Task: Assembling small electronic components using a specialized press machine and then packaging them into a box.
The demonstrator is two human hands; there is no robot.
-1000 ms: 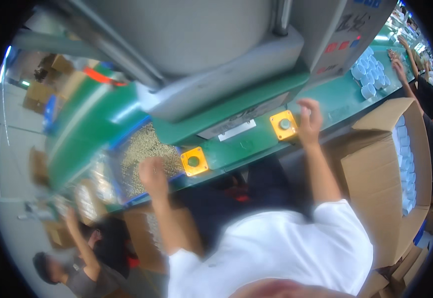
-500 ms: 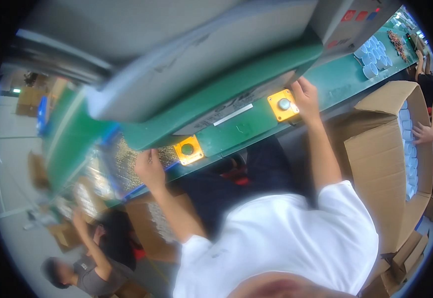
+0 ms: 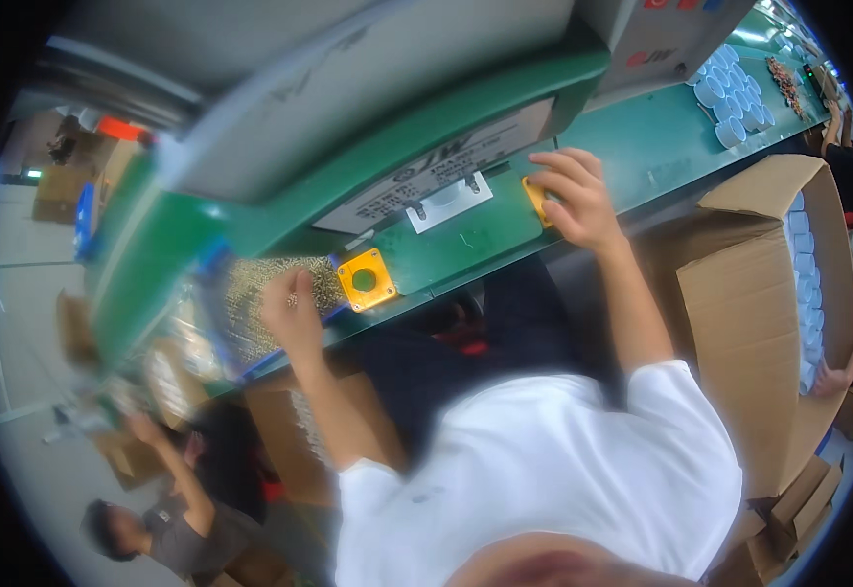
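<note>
Room along bench edge (image 3: 485, 267) separates right hand (image 3: 575, 201), spread at yellow box (image 3: 534, 203), from left hand (image 3: 291, 311), grip unclear.

Left push-button box (image 3: 366, 281): yellow, square-faced, with corner screws and a round green centre button; uncovered, face up on the green bench (image 3: 642, 147), rotated slightly anticlockwise. Right push-button box (image 3: 536, 203): yellow, at 2 o'clock from the left box; largely covered by the right hand (image 3: 578, 201), whose fingers are spread. Only its 9 o'clock side shows; hand contact cannot be determined. Parts tray (image 3: 215, 258): blue-rimmed, just beside the left box, between 8 and 9 o'clock. Small parts (image 3: 250, 293): pale brass-coloured, loose, spread inside the tray beside the curled left hand (image 3: 291, 305).
</note>
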